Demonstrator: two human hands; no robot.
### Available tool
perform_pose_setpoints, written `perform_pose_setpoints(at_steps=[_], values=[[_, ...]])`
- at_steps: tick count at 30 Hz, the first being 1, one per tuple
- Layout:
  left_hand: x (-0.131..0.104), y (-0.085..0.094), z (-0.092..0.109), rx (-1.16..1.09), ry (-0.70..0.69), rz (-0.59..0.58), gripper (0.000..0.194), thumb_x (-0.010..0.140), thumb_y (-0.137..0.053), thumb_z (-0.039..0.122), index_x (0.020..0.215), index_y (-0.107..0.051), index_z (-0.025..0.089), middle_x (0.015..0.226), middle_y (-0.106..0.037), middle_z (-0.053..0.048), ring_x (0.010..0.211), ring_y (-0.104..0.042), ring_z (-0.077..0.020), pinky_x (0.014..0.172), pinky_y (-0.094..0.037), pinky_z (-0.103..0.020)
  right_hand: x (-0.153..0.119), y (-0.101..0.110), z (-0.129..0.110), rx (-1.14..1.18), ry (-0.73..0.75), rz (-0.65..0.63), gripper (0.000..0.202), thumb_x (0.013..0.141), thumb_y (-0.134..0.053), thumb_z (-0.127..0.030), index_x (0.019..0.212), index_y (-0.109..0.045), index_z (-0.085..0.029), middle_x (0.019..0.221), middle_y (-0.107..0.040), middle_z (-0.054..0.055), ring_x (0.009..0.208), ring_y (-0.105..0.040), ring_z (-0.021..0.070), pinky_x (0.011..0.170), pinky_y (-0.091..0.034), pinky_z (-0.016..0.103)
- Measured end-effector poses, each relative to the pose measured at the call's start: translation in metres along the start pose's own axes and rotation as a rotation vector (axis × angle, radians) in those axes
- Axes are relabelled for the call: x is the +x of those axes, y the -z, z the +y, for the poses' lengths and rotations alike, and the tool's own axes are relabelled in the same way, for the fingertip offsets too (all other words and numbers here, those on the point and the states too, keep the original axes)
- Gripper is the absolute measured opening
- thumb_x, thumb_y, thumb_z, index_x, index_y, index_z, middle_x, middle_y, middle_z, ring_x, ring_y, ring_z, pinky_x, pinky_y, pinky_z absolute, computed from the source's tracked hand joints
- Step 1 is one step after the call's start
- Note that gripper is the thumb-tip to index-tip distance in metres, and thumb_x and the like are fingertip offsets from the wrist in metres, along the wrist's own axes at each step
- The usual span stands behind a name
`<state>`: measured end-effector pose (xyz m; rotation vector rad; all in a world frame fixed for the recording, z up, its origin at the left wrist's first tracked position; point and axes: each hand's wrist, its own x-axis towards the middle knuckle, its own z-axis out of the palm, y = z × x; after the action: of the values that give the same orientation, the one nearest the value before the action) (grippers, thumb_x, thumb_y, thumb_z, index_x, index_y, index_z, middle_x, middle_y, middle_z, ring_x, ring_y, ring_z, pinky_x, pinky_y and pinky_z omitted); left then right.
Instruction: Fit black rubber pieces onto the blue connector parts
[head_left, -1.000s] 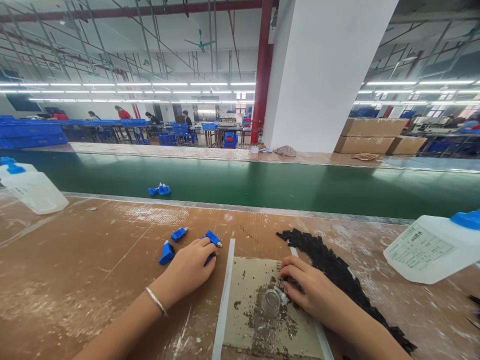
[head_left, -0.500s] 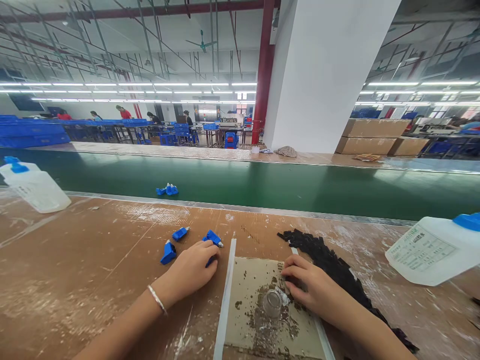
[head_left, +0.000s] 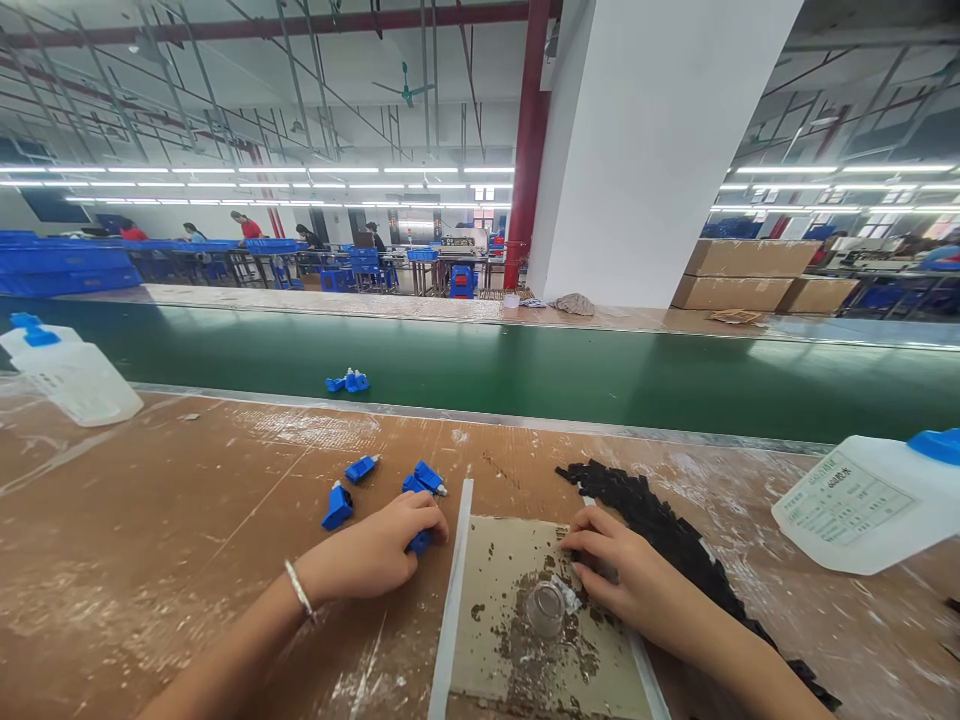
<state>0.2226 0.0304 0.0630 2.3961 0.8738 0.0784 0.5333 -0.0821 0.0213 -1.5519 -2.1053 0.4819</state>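
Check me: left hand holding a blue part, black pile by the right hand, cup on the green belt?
No: the head view shows the cup on the beige sheet, not the belt. The left hand is holding a blue part, the black pile by the right hand.

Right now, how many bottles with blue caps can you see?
2: one bottle at the table's far left, another bottle right of the black pile, cut off by the picture's edge. More could be out of frame.
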Motion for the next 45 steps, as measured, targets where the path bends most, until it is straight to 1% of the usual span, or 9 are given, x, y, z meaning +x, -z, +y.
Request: perform_pose_setpoints(at_steps=[6,11,16,19,25,33,37,41,45], values=[[-0.001,-0.001,-0.001,-0.032,-0.031,0.006,0.039,0.074,-0.039,0.002,0.1,-0.059,0.023,0.113,-0.058,-0.004,0.106,-0.056,-0.0207,0.097,-0.045,-0.036,-0.002,-0.002,0.006,-0.006,0.002,-0.027,0.022,0.091,-0.046,-0.014,0.1,-0.065,-0.019,0.107,-0.058,0.008,0.096,-0.062,0.0204,0.088,-0.051,0.037],[0.003,-0.004,0.002,-0.037,0.011,0.042,0.036,0.075,-0.045,0.004,0.102,-0.058,0.024,0.114,-0.06,-0.002,0.109,-0.055,-0.0213,0.099,-0.043,-0.037,-0.004,0.002,0.006,-0.008,-0.033,-0.044,0.021,0.09,-0.046,-0.013,0.1,-0.064,-0.018,0.113,-0.058,0.009,0.1,-0.063,0.0211,0.092,-0.05,0.039],[0.01,-0.018,0.011,-0.083,0.0,0.1,0.027,0.079,-0.051,0.012,0.102,-0.059,0.023,0.113,-0.062,-0.003,0.107,-0.056,-0.0228,0.097,-0.045,-0.038,-0.001,0.003,0.005,-0.013,-0.079,-0.053,0.012,0.091,-0.051,-0.02,0.086,-0.062,-0.019,0.108,-0.061,0.007,0.092,-0.063,0.0204,0.084,-0.05,0.037],[0.012,-0.026,0.014,-0.094,-0.052,0.143,0.026,0.081,-0.049,0.011,0.102,-0.058,0.022,0.113,-0.061,-0.006,0.108,-0.056,-0.0229,0.099,-0.045,-0.039,0.003,0.003,0.002,-0.027,-0.114,-0.046,0.012,0.088,-0.051,-0.014,0.08,-0.06,-0.019,0.097,-0.062,0.005,0.086,-0.062,0.0204,0.079,-0.049,0.036],[0.013,-0.031,0.013,-0.083,-0.057,0.152,0.032,0.081,-0.049,0.009,0.108,-0.058,0.022,0.118,-0.059,-0.006,0.115,-0.054,-0.0237,0.104,-0.042,-0.041,0.006,0.007,-0.005,-0.029,-0.151,-0.039,0.021,0.08,-0.051,-0.005,0.091,-0.063,-0.018,0.091,-0.06,0.004,0.083,-0.059,0.0199,0.076,-0.047,0.035],[0.014,-0.03,0.014,-0.05,-0.051,0.145,0.035,0.08,-0.049,0.005,0.109,-0.059,0.022,0.119,-0.059,-0.007,0.117,-0.053,-0.0237,0.107,-0.041,-0.043,0.004,0.009,-0.006,0.034,-0.117,-0.032,0.02,0.079,-0.051,-0.007,0.089,-0.064,-0.018,0.09,-0.06,0.004,0.081,-0.058,0.019,0.077,-0.048,0.034],[0.014,-0.03,0.013,-0.056,-0.043,0.156,0.036,0.08,-0.051,0.006,0.111,-0.059,0.022,0.121,-0.059,-0.006,0.12,-0.052,-0.0238,0.109,-0.039,-0.044,0.0,0.013,-0.012,0.103,-0.078,-0.015,0.018,0.081,-0.051,-0.011,0.093,-0.063,-0.019,0.093,-0.065,0.004,0.085,-0.06,0.0188,0.079,-0.048,0.033],[0.015,-0.031,0.012,-0.1,-0.013,0.162,0.038,0.079,-0.053,0.008,0.114,-0.059,0.022,0.124,-0.06,-0.007,0.12,-0.053,-0.0245,0.109,-0.039,-0.044,-0.008,0.016,-0.024,0.237,-0.043,0.003,0.024,0.086,-0.056,-0.023,0.109,-0.064,-0.022,0.108,-0.069,0.005,0.099,-0.063,0.0202,0.09,-0.049,0.034],[0.013,-0.028,0.013,-0.148,0.034,0.158,0.043,0.08,-0.056,0.015,0.123,-0.056,0.022,0.132,-0.057,-0.008,0.125,-0.051,-0.0265,0.112,-0.037,-0.045,-0.012,0.017,-0.035,0.325,-0.026,-0.044,0.026,0.088,-0.059,-0.029,0.113,-0.065,-0.022,0.116,-0.069,0.008,0.109,-0.062,0.0226,0.098,-0.047,0.038]])
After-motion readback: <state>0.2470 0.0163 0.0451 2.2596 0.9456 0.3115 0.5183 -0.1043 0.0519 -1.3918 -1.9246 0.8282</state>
